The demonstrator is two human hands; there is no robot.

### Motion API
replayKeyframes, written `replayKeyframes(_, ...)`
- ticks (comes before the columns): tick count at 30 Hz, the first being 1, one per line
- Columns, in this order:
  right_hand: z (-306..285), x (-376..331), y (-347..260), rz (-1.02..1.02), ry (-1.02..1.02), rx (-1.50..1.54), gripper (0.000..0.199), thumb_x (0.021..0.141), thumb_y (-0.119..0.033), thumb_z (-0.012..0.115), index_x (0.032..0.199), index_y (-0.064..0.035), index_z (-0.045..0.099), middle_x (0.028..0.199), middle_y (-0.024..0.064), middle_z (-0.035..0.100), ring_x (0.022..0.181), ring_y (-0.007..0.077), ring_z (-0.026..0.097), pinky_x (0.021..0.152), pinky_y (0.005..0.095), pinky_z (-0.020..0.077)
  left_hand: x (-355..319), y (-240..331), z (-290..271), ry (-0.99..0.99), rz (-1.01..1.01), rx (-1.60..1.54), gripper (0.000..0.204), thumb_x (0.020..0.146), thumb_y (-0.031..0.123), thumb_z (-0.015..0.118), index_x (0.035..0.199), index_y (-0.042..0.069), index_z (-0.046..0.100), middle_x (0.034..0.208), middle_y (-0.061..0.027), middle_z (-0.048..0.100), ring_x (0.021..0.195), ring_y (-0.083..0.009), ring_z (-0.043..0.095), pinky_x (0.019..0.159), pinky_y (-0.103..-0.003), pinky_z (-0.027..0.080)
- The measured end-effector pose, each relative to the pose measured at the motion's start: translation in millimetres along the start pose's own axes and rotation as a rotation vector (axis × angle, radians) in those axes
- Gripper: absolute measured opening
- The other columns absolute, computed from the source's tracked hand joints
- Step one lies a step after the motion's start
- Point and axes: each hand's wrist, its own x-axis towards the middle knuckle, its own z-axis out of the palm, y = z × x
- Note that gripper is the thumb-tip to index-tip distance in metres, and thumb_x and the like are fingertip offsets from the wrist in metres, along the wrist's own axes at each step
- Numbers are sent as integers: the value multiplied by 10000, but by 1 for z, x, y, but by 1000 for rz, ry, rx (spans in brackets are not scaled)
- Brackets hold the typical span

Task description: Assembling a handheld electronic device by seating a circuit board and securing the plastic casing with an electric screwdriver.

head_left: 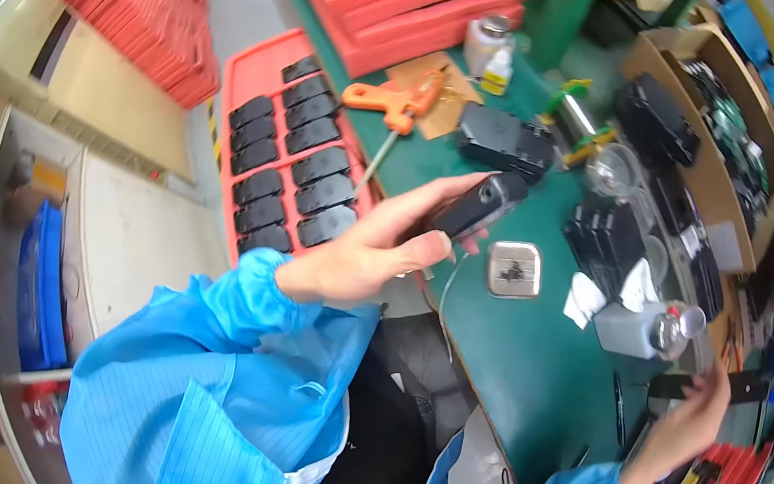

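One partly hidden black device (pixel 482 204) is pinched in the left hand (pixel 371 250); whether the blurred right hand (pixel 691 422) grips anything, I cannot tell.

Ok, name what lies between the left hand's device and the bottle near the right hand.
In the head view, a silvery square dish and white tissue lie between the device and bottle.

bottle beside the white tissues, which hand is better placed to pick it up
Likely the right: the right hand is close to the bottle, with nothing clearly in its grip. The left hand is farther off and already holds a black device.
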Motion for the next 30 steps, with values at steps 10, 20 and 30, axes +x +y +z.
replayKeyframes(10,8,-168,-66,152,-225,89,72,713,72,455,688,12,423,631,143,381,576,225,415,555,410,299,-91,-17,-280,326,-397,441,688,870,59,819,1501,-50,568,1478,-175,637,1372,-276,601,1161,-406,471)
replayKeyframes(20,30,-216,-64,74,-82,-112,117,778,29,492,695,-41,448,689,165,446,601,373,464,552,479,333,-24,-81,-549,988,-437,1359,694,775,305,948,1368,81,664,1371,-186,697,1308,-398,628,1130,-583,426)
replayKeyframes(30,35,-200,-92,-17,-77,-308,233,875,-44,487,646,-88,501,646,172,491,571,411,502,539,531,378,93,-167,-611,900,-606,1383,687,857,308,867,1459,119,594,1376,-154,701,1287,-315,655,1072,-539,458)
